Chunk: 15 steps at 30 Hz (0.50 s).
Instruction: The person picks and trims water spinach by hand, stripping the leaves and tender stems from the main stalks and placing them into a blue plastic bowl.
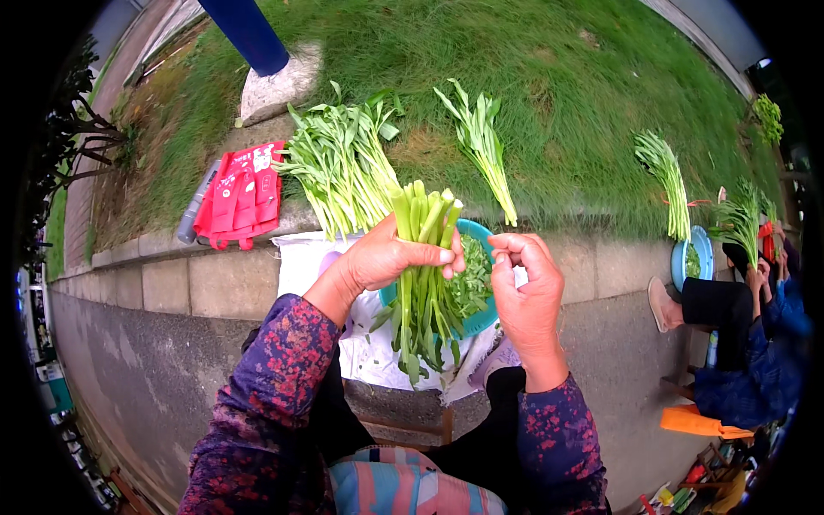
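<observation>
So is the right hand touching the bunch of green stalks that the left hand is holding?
Apart. The head view shows the right hand raised beside the bunch of green stalks, with the blue bowl visible in the gap between them; only the left hand grips it.

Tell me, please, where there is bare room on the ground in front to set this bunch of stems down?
Bare grass lies between the small loose bunch and the far bunch. It is crowded by the big pile, the red bag and the blue bowl under the left hand.
</observation>
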Each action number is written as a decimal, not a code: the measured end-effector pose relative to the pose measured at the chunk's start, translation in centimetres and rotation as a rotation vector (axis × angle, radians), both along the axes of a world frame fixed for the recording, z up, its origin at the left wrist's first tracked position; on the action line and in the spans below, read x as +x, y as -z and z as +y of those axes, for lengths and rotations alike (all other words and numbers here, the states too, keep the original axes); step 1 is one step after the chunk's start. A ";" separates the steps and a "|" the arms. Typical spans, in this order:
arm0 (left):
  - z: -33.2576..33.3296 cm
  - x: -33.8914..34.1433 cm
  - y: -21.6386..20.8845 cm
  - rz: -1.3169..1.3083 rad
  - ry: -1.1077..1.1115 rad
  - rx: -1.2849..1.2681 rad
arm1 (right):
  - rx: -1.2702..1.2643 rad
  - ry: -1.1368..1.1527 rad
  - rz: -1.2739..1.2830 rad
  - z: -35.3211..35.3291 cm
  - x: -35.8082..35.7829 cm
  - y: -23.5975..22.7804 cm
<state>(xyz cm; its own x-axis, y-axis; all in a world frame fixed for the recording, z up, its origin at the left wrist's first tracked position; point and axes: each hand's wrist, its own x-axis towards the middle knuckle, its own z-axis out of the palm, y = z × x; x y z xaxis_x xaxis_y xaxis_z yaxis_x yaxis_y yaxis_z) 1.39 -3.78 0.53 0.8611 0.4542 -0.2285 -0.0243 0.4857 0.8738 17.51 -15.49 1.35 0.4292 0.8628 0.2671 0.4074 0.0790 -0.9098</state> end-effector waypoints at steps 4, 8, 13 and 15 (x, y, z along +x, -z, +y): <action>-0.4 -0.1 -0.1 0.202 0.047 0.233 | 0.092 -0.016 -0.029 0.1 0.3 -1.0; -0.6 0.0 0.3 0.391 0.148 0.500 | 0.102 -0.080 -0.110 -0.1 1.0 -0.9; -1.0 0.1 0.0 0.398 0.165 0.662 | 0.027 -0.208 -0.248 -0.4 1.1 -0.2; -1.0 0.1 -0.1 0.419 0.184 0.666 | 0.006 -0.239 -0.329 -0.5 1.1 -0.2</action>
<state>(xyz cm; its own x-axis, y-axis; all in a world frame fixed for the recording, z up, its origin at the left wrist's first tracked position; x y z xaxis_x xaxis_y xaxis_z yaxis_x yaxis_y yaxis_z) 1.47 -4.76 0.61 0.8381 0.4682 -0.2800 0.3989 -0.1757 0.9000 18.60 -15.99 1.51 0.1076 0.9260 0.3619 0.6465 0.2113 -0.7331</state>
